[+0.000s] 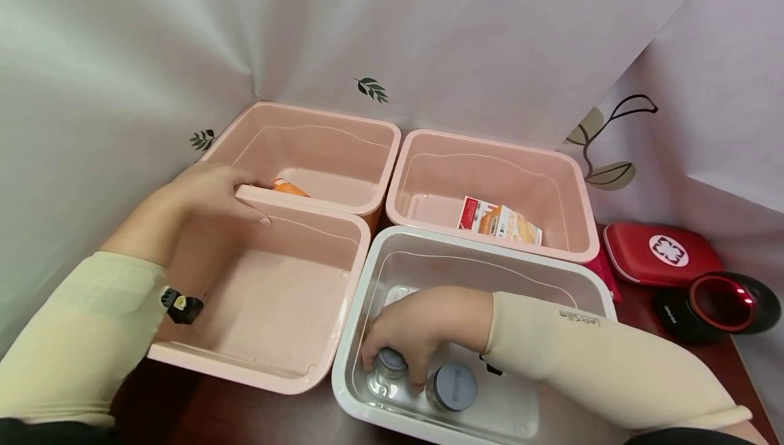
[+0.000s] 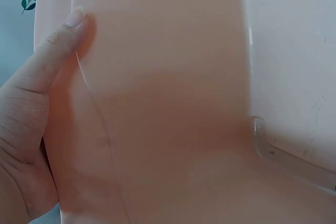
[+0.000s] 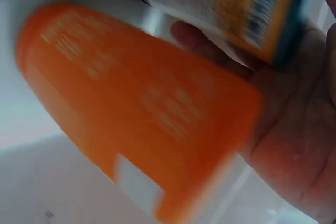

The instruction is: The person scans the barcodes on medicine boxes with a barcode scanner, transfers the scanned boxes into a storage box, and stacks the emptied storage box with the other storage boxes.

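Observation:
In the head view my left hand (image 1: 211,190) grips the back rim of the near-left pink bin (image 1: 355,275). Its thumb (image 2: 58,38) lies along the inner wall, and most fingers are hidden beyond the rim. My right hand (image 1: 407,329) reaches down into the white bin (image 1: 352,363), with thumb and fingers around a grey-lidded jar (image 1: 393,360). Just right of it stands a second grey-lidded jar (image 1: 454,387). Close to the right palm (image 3: 294,140), the blurred right wrist view shows an orange bottle (image 3: 142,93) and an orange-labelled container (image 3: 231,3) with a barcode.
An orange item (image 1: 289,188) lies in the far-left pink bin (image 1: 331,118). The far-right pink bin (image 1: 490,142) holds printed boxes (image 1: 499,220). To the right are a red zip case (image 1: 661,251) and a black device (image 1: 716,305) with a glowing red window.

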`<state>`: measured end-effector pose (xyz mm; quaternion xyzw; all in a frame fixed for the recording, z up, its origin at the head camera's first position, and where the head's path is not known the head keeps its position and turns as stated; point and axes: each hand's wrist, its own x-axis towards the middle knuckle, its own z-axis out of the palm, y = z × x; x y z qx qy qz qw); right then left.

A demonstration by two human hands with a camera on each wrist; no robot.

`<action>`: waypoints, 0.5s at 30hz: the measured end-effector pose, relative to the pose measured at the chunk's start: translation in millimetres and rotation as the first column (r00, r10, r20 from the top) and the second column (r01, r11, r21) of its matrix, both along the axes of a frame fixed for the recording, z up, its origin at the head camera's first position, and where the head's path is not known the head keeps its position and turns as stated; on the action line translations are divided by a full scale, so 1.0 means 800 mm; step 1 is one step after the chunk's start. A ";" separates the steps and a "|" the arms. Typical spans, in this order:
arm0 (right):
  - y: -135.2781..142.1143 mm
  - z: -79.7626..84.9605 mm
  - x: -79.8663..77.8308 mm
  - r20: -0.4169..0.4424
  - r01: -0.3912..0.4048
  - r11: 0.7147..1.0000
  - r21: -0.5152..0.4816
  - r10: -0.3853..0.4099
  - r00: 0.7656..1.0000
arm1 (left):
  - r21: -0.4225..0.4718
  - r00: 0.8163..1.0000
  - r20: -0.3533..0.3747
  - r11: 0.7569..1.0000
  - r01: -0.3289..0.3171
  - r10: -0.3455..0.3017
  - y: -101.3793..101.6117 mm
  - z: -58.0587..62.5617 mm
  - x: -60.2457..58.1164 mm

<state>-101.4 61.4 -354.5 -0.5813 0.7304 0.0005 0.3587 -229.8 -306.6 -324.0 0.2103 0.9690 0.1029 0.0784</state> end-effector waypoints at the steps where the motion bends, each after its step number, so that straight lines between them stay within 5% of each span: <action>1: -0.001 -0.004 0.001 -0.003 -0.003 1.000 -0.001 0.003 1.000 | 0.001 1.000 0.002 1.000 -0.002 0.002 0.000 0.000 0.000; 15: -0.003 -0.010 0.005 -0.023 0.051 0.999 0.005 -0.051 0.998 | 0.013 1.000 0.010 1.000 -0.024 0.024 0.000 0.001 0.002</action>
